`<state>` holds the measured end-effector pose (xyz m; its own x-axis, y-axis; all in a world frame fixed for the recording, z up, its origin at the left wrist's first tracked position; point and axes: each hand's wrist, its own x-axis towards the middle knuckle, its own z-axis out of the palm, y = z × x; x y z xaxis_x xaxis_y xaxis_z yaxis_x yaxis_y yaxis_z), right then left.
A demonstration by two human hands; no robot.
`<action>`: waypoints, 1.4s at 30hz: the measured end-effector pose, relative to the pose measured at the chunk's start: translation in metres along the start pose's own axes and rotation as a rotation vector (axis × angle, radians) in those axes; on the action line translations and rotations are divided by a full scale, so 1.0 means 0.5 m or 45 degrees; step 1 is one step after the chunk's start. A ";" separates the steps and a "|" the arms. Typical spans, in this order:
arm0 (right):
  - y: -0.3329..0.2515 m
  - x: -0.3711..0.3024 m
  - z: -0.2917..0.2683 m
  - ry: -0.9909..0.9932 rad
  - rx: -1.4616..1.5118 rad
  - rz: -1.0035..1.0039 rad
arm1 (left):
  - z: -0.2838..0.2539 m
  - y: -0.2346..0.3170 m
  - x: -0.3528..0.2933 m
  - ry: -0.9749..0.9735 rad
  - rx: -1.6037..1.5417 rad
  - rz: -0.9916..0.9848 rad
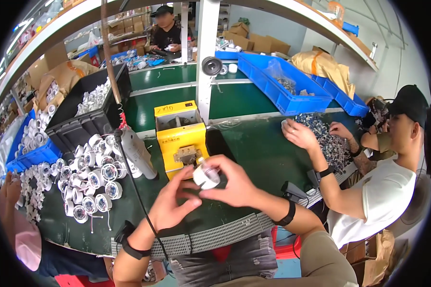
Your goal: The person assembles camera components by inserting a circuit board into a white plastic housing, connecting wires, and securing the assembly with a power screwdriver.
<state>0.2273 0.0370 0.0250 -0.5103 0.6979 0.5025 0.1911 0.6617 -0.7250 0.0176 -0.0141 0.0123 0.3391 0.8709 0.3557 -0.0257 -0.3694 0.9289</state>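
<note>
My right hand [235, 184] is closed around a small round white plastic part [206, 178], with thumb and fingers on its side. A narrow piece sticks up from the top of the part, partly blurred. Beside it, my left hand [170, 203] has its fingers curved and apart. Its fingertips are close to the part's left side; whether they touch it is hard to see. Just beyond both hands stands a yellow box-shaped machine [179, 136] with a metal fixture [187, 155] on its front.
Many white round parts [96, 178] are heaped left, by a white bottle [138, 152] and black crate [88, 112]. A black cable [135, 191] hangs past my left forearm. Right, a co-worker [383, 191] reaches toward small metal parts [323, 141]. Blue trays [297, 103] sit behind.
</note>
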 end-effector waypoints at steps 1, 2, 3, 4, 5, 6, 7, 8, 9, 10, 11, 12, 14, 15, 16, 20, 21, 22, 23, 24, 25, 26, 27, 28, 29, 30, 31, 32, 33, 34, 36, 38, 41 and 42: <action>-0.007 0.002 0.025 0.001 -0.035 -0.069 | 0.002 -0.033 -0.006 -0.051 -0.189 0.001; -0.009 0.001 0.042 0.009 -0.081 -0.134 | 0.018 -0.037 -0.006 0.062 -0.227 0.030; -0.002 -0.003 0.056 0.016 -0.072 -0.087 | 0.015 -0.044 -0.005 0.108 -0.246 -0.095; 0.006 -0.007 0.058 0.015 -0.066 -0.085 | 0.014 -0.050 -0.005 0.150 -0.271 -0.220; 0.016 -0.011 0.058 -0.060 0.087 0.026 | 0.014 -0.053 -0.005 0.153 -0.270 -0.225; 0.028 -0.015 0.056 -0.137 0.238 0.138 | 0.012 -0.056 -0.004 0.166 -0.218 -0.190; 0.040 -0.014 0.055 -0.217 0.597 0.260 | 0.012 -0.057 -0.007 0.181 -0.166 -0.159; 0.039 -0.021 0.048 -0.219 0.833 0.418 | 0.012 -0.055 -0.009 0.188 -0.166 -0.169; 0.048 -0.025 0.038 -0.262 0.954 0.571 | 0.011 -0.047 -0.010 0.175 -0.062 -0.129; 0.052 -0.024 0.029 -0.302 1.074 0.726 | 0.010 -0.040 -0.011 0.157 0.043 -0.090; 0.045 -0.024 0.023 -0.307 1.093 0.738 | 0.010 -0.033 -0.011 0.170 0.129 -0.088; 0.047 -0.021 0.024 -0.310 1.104 0.745 | 0.008 -0.028 -0.012 0.172 0.130 -0.100; 0.052 -0.019 0.024 -0.252 1.247 0.850 | 0.004 -0.022 -0.007 0.100 0.469 0.130; 0.057 -0.020 0.019 -0.312 1.193 0.864 | 0.004 -0.017 -0.004 0.095 0.467 0.122; 0.059 -0.019 0.016 -0.314 1.200 0.870 | 0.005 -0.011 -0.001 0.106 0.550 0.193; 0.054 -0.022 0.015 -0.376 1.183 0.837 | -0.001 -0.019 -0.001 0.034 0.402 0.141; 0.053 -0.023 0.017 -0.316 1.162 0.796 | -0.001 -0.021 -0.003 0.040 0.406 0.133; 0.053 -0.024 0.017 -0.322 1.166 0.799 | 0.000 -0.024 -0.004 0.049 0.076 -0.078; 0.053 -0.026 0.018 -0.278 1.185 0.801 | -0.001 -0.027 -0.005 0.059 -0.256 -0.286; 0.052 -0.026 0.019 -0.233 1.204 0.803 | -0.004 -0.034 -0.004 0.066 -0.256 -0.290; 0.048 -0.027 0.022 -0.239 1.208 0.806 | -0.008 -0.045 -0.001 0.087 -0.344 -0.376; 0.043 -0.027 0.025 -0.157 1.147 0.749 | -0.011 -0.050 0.001 0.108 -0.433 -0.461; 0.038 -0.028 0.027 -0.075 1.086 0.692 | -0.009 -0.047 0.001 0.112 -0.485 -0.539; 0.031 -0.029 0.028 -0.079 1.090 0.695 | -0.006 -0.044 0.002 0.116 -0.487 -0.543; 0.025 -0.029 0.028 -0.162 0.934 0.660 | -0.002 -0.040 0.003 0.178 -0.665 -0.633; 0.022 -0.030 0.029 -0.244 0.778 0.622 | 0.000 -0.039 0.004 0.240 -0.845 -0.721; 0.029 -0.037 0.042 -0.156 0.521 0.437 | -0.003 -0.044 0.006 0.236 -0.868 -0.755; 0.029 -0.041 0.048 -0.153 0.521 0.443 | 0.000 -0.043 0.008 0.233 -0.871 -0.760; 0.026 -0.042 0.051 -0.074 0.394 0.447 | 0.005 -0.041 0.011 0.250 -0.869 -0.756; 0.023 -0.043 0.055 0.002 0.269 0.448 | 0.007 -0.040 0.011 0.270 -0.865 -0.752; 0.023 -0.041 0.058 0.051 0.218 0.444 | 0.008 -0.044 0.011 0.265 -0.857 -0.744; 0.025 -0.039 0.062 0.084 0.116 0.461 | 0.008 -0.048 0.010 0.267 -0.845 -0.731; 0.030 -0.036 0.079 0.074 0.199 0.435 | 0.005 -0.055 -0.003 0.249 -0.791 -0.625; 0.035 -0.039 0.084 0.068 0.270 0.390 | 0.015 -0.061 -0.003 0.255 -0.792 -0.592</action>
<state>0.2054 0.0237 -0.0172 -0.4110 0.8717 0.2670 0.1475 0.3526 -0.9241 0.0247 -0.0064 -0.0174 0.2701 0.9547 -0.1252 -0.4631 0.2428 0.8524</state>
